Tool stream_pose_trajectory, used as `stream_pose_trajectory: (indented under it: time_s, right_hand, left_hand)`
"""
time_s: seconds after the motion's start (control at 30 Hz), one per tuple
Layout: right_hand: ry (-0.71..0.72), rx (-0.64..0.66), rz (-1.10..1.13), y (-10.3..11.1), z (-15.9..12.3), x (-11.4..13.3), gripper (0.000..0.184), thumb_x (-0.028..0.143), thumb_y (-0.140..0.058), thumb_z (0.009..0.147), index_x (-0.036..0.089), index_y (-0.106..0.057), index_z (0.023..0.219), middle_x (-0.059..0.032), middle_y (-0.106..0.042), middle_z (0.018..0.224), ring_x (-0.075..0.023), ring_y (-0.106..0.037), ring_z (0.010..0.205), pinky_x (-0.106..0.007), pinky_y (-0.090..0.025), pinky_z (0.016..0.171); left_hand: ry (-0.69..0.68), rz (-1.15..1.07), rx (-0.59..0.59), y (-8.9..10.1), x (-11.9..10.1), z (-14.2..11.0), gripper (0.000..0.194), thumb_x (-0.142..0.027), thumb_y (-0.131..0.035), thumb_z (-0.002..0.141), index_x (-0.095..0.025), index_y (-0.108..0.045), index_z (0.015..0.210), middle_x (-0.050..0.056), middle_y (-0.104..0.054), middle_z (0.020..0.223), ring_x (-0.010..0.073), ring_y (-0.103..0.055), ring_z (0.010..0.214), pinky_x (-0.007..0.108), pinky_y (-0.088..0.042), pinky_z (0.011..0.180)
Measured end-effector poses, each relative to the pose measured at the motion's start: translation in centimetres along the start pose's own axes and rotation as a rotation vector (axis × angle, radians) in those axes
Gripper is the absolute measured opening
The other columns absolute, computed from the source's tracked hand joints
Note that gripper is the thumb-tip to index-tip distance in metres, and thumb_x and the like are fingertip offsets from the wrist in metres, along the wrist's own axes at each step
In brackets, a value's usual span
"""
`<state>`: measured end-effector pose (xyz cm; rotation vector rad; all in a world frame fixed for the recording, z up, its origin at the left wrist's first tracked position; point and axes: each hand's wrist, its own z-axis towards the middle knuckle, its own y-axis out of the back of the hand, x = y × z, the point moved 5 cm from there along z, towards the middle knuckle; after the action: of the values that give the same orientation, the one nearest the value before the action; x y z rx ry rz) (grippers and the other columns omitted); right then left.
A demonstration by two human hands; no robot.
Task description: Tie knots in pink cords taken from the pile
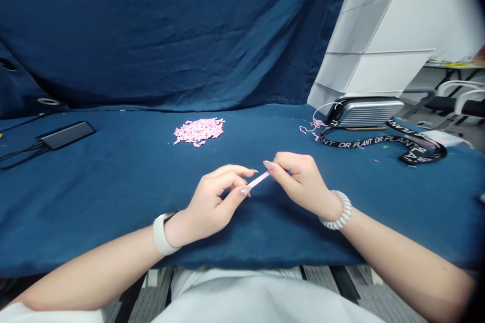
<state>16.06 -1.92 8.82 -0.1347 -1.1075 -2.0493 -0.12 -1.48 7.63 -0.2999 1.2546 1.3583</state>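
Note:
A short pink strip (258, 180) is stretched between my two hands just above the blue cloth. My left hand (214, 201) pinches its near end between thumb and forefinger, a white band on that wrist. My right hand (297, 176) pinches the far end, a coiled white bracelet on its wrist. Farther back on the cloth lies a small heap of pink pieces (199, 130), out of reach of both hands.
A blue cloth covers the table (113, 181) and hangs behind it. A black phone with cables (65, 134) lies at the left. At the back right sit a silver case (367, 111), a black printed lanyard (379, 141) and loose pink scraps (312, 126).

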Motion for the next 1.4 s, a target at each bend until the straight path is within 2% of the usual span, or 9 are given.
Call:
stream_pose_trajectory:
  time_s: [0.2, 0.37, 0.47, 0.6, 0.73, 0.87, 0.97, 1.1, 1.4]
  right_hand:
    - [-0.231, 0.168, 0.279, -2.3, -0.6, -0.1, 0.046, 0.042, -0.040, 0.086, 0.011, -0.039, 0.051, 0.0017, -0.039, 0.051, -0.0021, -0.034, 0.051, -0.017, -0.029, 0.053]
    - [-0.342, 0.252, 0.429, -3.6, -1.0, -0.2, 0.047, 0.046, -0.040, 0.084, 0.010, -0.046, 0.054, 0.0016, -0.042, 0.051, -0.0025, -0.037, 0.052, -0.017, -0.031, 0.054]
    - [-0.367, 0.247, 0.435, -3.8, -1.1, -0.3, 0.047, 0.046, -0.041, 0.084, 0.010, -0.046, 0.054, 0.0015, -0.043, 0.052, -0.0025, -0.037, 0.052, -0.016, -0.031, 0.054]
    - [-0.397, 0.182, 0.445, -3.8, -1.2, -0.7, 0.046, 0.045, -0.041, 0.084, 0.010, -0.046, 0.056, 0.0017, -0.045, 0.054, -0.0022, -0.038, 0.053, -0.016, -0.031, 0.054]
    - [-0.361, 0.085, 0.438, -3.4, -1.1, -0.8, 0.042, 0.043, -0.043, 0.084, 0.010, -0.052, 0.058, 0.0012, -0.049, 0.057, -0.0026, -0.043, 0.056, -0.015, -0.034, 0.059]
    - [-0.356, 0.058, 0.433, -3.5, -1.1, -0.8, 0.039, 0.041, -0.045, 0.083, 0.011, -0.055, 0.060, 0.0008, -0.051, 0.060, -0.0032, -0.045, 0.059, -0.016, -0.035, 0.061]
    - [-0.378, 0.058, 0.435, -3.7, -1.1, -0.9, 0.037, 0.041, -0.047, 0.082, 0.012, -0.057, 0.062, 0.0008, -0.051, 0.060, -0.0035, -0.044, 0.058, -0.017, -0.035, 0.060]
    - [-0.375, 0.029, 0.426, -3.8, -1.1, -1.1, 0.035, 0.041, -0.049, 0.081, 0.012, -0.058, 0.064, -0.0006, -0.054, 0.064, -0.0047, -0.045, 0.060, -0.018, -0.036, 0.060]
    - [-0.185, -0.070, 0.330, -3.5, -1.4, -0.7, 0.025, 0.029, -0.054, 0.080, 0.012, -0.055, 0.061, -0.0006, -0.056, 0.064, -0.0044, -0.049, 0.061, -0.018, -0.039, 0.062]
  left_hand:
    - [0.054, -0.385, 0.053, -0.4, 0.6, -0.1, 0.024, -0.035, -0.052, 0.077, -0.017, -0.061, 0.065, 0.002, -0.067, 0.097, 0.0096, -0.060, 0.090, 0.022, -0.047, 0.086]
    - [0.160, -0.555, 0.045, -1.0, 2.0, 0.2, 0.025, -0.039, -0.055, 0.075, -0.016, -0.061, 0.068, 0.001, -0.066, 0.074, 0.0051, -0.054, 0.062, 0.017, -0.043, 0.060]
    - [0.223, -0.545, 0.053, -1.2, 2.6, 0.5, 0.025, -0.038, -0.056, 0.075, -0.015, -0.062, 0.069, -0.001, -0.062, 0.066, 0.0029, -0.050, 0.056, 0.015, -0.040, 0.054]
    - [0.235, -0.573, 0.019, -0.9, 2.4, 0.9, 0.016, -0.031, -0.066, 0.069, -0.016, -0.063, 0.071, -0.002, -0.065, 0.070, 0.0019, -0.054, 0.062, 0.014, -0.045, 0.066]
    - [0.148, -0.418, -0.068, -0.1, 1.5, 1.0, 0.009, -0.027, -0.068, 0.068, -0.018, -0.067, 0.070, -0.001, -0.068, 0.077, 0.0051, -0.061, 0.077, 0.015, -0.047, 0.081]
    - [0.035, -0.196, -0.167, 0.6, 0.6, 0.7, 0.007, -0.027, -0.066, 0.069, -0.021, -0.068, 0.068, -0.002, -0.068, 0.077, 0.0054, -0.061, 0.080, 0.014, -0.047, 0.080]
    - [0.147, -0.239, -0.122, 0.2, 1.1, 0.8, 0.011, -0.031, -0.066, 0.069, -0.019, -0.067, 0.068, -0.002, -0.066, 0.072, 0.0035, -0.058, 0.070, 0.012, -0.046, 0.069]
    - [0.375, -0.415, 0.030, -0.9, 2.5, 1.1, 0.023, -0.037, -0.065, 0.068, -0.015, -0.063, 0.070, -0.002, -0.062, 0.063, 0.0010, -0.049, 0.053, 0.011, -0.039, 0.050]
    - [0.614, -0.569, 0.148, -2.0, 3.7, 0.9, 0.028, -0.038, -0.071, 0.060, -0.013, -0.061, 0.070, -0.002, -0.058, 0.066, 0.0007, -0.048, 0.053, 0.012, -0.040, 0.049]
